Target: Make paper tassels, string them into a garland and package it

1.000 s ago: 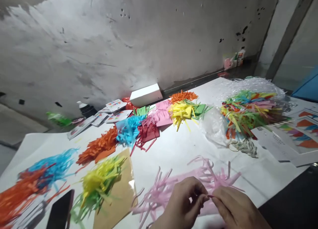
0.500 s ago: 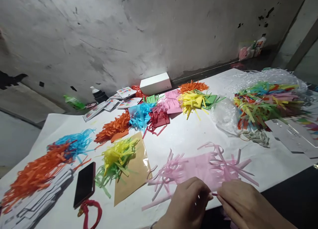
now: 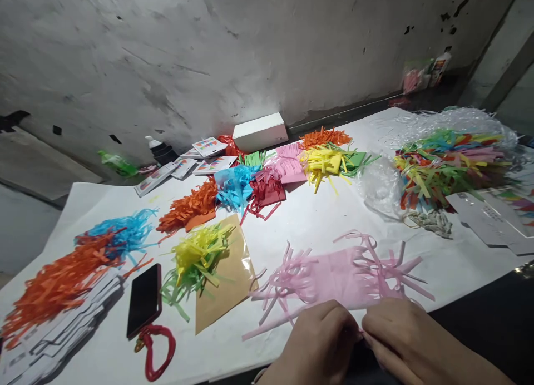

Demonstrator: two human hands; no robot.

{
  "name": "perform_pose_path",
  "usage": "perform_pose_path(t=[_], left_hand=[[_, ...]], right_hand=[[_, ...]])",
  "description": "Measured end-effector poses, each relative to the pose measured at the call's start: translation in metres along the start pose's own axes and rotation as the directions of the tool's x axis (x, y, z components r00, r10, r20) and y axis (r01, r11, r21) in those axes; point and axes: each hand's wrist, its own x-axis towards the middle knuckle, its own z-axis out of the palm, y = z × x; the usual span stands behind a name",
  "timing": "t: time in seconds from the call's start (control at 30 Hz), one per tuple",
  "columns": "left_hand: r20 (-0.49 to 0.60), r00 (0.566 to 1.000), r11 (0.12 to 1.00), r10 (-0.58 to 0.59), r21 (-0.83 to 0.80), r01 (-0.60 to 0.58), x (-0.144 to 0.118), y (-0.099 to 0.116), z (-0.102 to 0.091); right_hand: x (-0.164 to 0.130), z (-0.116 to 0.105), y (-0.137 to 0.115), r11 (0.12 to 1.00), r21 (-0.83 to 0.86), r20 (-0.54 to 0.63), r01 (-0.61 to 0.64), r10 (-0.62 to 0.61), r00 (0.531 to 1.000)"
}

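The fingertips of the left hand (image 3: 319, 343) and the right hand (image 3: 403, 337) meet in a pinch on the near edge of the pink fringed paper (image 3: 342, 274), which lies flat on the white table sheet (image 3: 308, 223) just beyond the fingers. Further out to the left of the fingers sit a yellow-green fringe (image 3: 194, 260) on a brown envelope (image 3: 227, 296) and a black phone (image 3: 144, 300). Far beyond the fingers to the right, a clear bag of mixed strips (image 3: 448, 162) rests.

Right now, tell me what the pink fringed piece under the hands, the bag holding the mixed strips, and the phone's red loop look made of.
Pink fringed piece: thin matte paper, its cut strips curling. Bag: clear glossy plastic film, crinkled, with glints. Red loop: probably cord or rubber; too small to tell.
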Motion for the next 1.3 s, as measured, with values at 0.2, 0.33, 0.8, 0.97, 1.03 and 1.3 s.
perform_pose_path(t=[0.2,0.33,0.8,0.97,1.03,1.3], left_hand=[[0.048,0.993,0.992,-0.112,-0.046,0.114,-0.005,0.001,-0.006],[0.038,0.991,0.989,-0.125,-0.079,0.128,-0.008,0.0,-0.004],[0.097,0.848,0.581,-0.522,-0.687,0.437,-0.015,-0.01,0.015],[0.01,0.854,0.717,-0.521,-0.538,0.443,-0.024,-0.018,0.026],[-0.122,0.923,0.9,-0.364,-0.302,0.314,-0.027,-0.022,0.03],[-0.319,0.944,0.987,-0.078,0.106,0.118,-0.041,-0.034,0.043]], right_hand=[[0.0,0.008,0.005,0.991,0.136,0.027,-0.008,0.004,1.0],[0.002,0.014,0.003,0.995,0.084,-0.045,0.053,-0.05,0.998],[-0.002,0.032,0.007,0.921,0.383,-0.031,-0.068,0.086,0.996],[-0.002,0.038,0.005,0.953,0.302,-0.146,-0.033,0.081,0.986],[-0.001,0.04,0.003,0.973,0.229,-0.168,-0.021,0.061,0.984],[0.003,0.048,-0.004,0.999,0.015,-0.264,0.032,-0.027,0.964]])
